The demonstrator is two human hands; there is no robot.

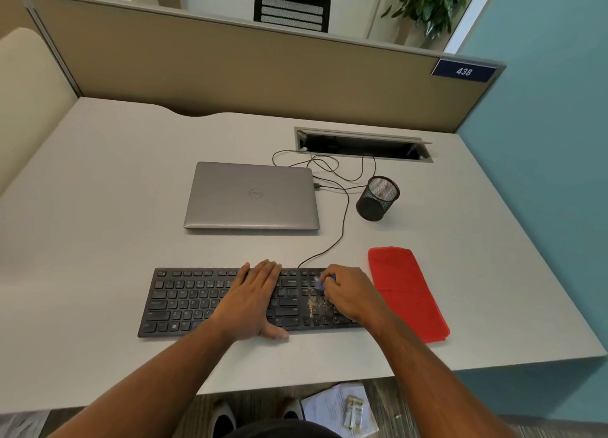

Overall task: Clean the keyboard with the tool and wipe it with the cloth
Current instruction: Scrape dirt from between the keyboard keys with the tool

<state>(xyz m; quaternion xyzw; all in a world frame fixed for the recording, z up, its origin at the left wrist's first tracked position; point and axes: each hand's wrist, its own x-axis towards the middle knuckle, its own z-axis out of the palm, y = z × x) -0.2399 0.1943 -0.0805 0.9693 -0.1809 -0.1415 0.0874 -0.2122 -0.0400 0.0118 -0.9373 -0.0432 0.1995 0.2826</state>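
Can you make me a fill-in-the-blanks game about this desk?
1. The cloth beside the keyboard is coloured ____.
2. The laptop lid is ____.
3. The left hand lies flat on the ____.
4. The crumbs lie near the ____ hand.

Missing words: red; closed; keyboard; right

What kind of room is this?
Probably an office cubicle: a desk walled by a beige divider with a number plate "438", plus a closed laptop and a keyboard.

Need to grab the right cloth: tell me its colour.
The folded cloth is plain red, seen in the head view, right of the keyboard.
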